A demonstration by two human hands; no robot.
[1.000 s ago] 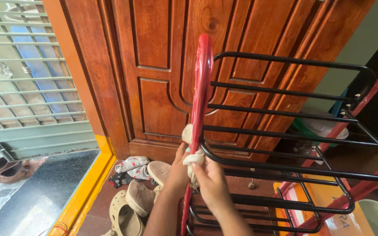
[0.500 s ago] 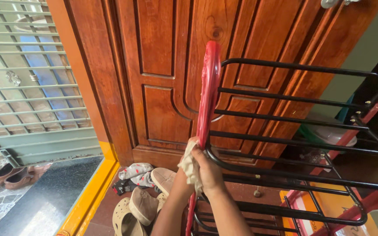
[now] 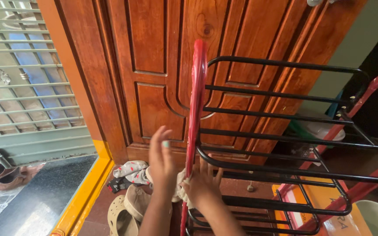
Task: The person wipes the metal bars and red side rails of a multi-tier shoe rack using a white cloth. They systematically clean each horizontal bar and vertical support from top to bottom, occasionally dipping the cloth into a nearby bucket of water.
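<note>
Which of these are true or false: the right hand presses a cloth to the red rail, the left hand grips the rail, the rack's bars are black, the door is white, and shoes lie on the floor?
1. The right hand presses a cloth against the red rail. True.
2. The left hand grips the rail. False: it is open, fingers spread, beside the rail.
3. The rack's bars are black. True.
4. The door is white. False: it is reddish-brown wood.
5. Shoes lie on the floor by the door. True.

Orange cardboard box (image 3: 324,205), btm right
</note>
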